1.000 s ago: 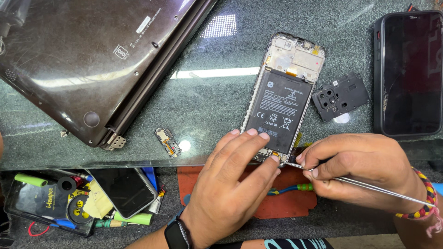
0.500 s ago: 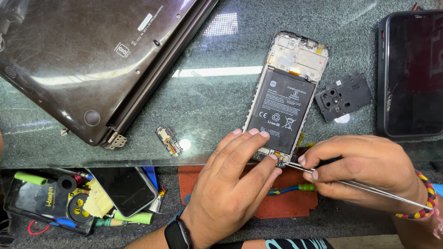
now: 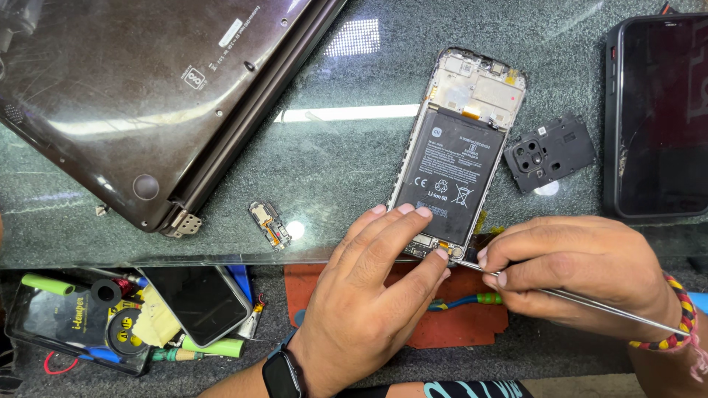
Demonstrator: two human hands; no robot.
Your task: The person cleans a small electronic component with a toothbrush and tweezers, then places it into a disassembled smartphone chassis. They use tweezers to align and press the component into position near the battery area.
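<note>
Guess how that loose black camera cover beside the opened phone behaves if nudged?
The camera cover looks thin and flat, so probably light and unlikely to roll or tip. It lies on the smooth glass top, so a nudge would likely send it sliding. Its cut-out holes suggest it could crack if pinched.

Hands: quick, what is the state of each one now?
Left hand: open, fingers pressing on the bottom end of the opened phone.
Right hand: closed on thin metal tweezers, tip at the phone's bottom edge.

A single head-worn camera looks steeply down, at close range, onto a glass-topped workbench point(image 3: 332, 169) and the wearer's hands.
</note>
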